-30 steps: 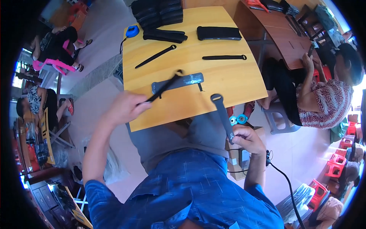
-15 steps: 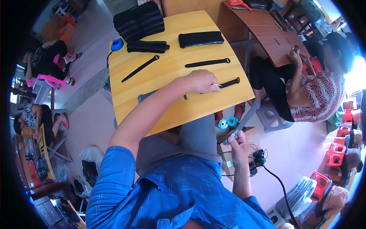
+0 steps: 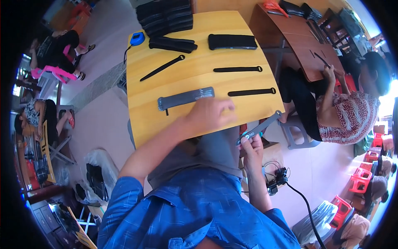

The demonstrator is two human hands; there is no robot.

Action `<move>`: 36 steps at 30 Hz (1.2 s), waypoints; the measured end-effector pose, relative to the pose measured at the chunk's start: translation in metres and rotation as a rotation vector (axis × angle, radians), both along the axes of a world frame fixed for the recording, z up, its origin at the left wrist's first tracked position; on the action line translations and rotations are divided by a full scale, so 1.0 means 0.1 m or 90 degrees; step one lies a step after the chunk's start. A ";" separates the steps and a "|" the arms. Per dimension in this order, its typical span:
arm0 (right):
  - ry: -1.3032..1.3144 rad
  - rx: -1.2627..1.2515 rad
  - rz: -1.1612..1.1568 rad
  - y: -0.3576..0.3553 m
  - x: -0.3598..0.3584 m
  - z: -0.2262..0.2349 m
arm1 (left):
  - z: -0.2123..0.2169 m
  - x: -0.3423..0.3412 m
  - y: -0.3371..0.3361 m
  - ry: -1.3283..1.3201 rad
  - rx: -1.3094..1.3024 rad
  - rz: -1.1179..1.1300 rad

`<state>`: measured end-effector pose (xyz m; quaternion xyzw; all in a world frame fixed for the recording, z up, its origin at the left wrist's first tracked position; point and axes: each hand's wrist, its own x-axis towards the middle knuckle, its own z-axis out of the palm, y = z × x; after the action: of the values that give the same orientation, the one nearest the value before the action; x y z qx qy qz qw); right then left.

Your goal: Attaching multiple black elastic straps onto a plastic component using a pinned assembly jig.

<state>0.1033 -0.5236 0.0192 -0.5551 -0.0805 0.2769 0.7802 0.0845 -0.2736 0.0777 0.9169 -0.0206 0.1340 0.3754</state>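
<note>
My right hand [image 3: 253, 146] grips a dark grey strap [image 3: 269, 121] by its near end, between thumb and fingers, beyond the table's near right edge. The strap slants up to the right and ends in a ring. My left hand [image 3: 212, 113] is over the near part of the yellow table [image 3: 143, 120]; its fingers are smeared by motion, so I cannot make out whether it holds anything. Just beyond it lies a wider grey strap or bundle [image 3: 180, 99] with pale marks. Black ring-ended straps lie apart: one at right [image 3: 251, 92], one farther off [image 3: 236, 69], one at left [image 3: 162, 67].
Stacked black bundles [image 3: 163, 18], a folded black bundle [image 3: 172, 44], a flat black bundle [image 3: 232, 42] and a blue tape-measure-like device [image 3: 137, 38] occupy the table's far side. A person [image 3: 344, 103] sits at a brown table [image 3: 290, 31] on the right. Black cable [image 3: 304, 199] runs lower right.
My left hand has moved back and left from the near-right black strap, uncovering it and the grey bundle. My right hand has risen slightly with the grey strap. The view has shifted a little.
</note>
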 end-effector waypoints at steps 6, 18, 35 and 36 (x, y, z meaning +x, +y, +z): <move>0.182 0.075 0.066 0.53 -0.27 0.10 | 0.09 -0.99 -0.28 -0.071 0.081 0.064; 0.127 -0.036 0.435 1.02 -0.64 0.27 | -0.25 -1.86 0.18 -0.230 0.193 0.280; -0.970 -0.237 0.234 1.77 -0.54 0.16 | -0.46 -2.24 0.30 -0.030 0.005 0.475; -0.969 -0.237 0.239 1.78 -0.55 0.14 | -0.47 -2.27 0.30 0.005 -0.015 0.501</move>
<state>0.0481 -0.3458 0.0330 -0.6895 -0.6344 -0.0418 0.3471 -0.1421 -0.2440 0.0307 0.8507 0.3356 0.2644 0.3061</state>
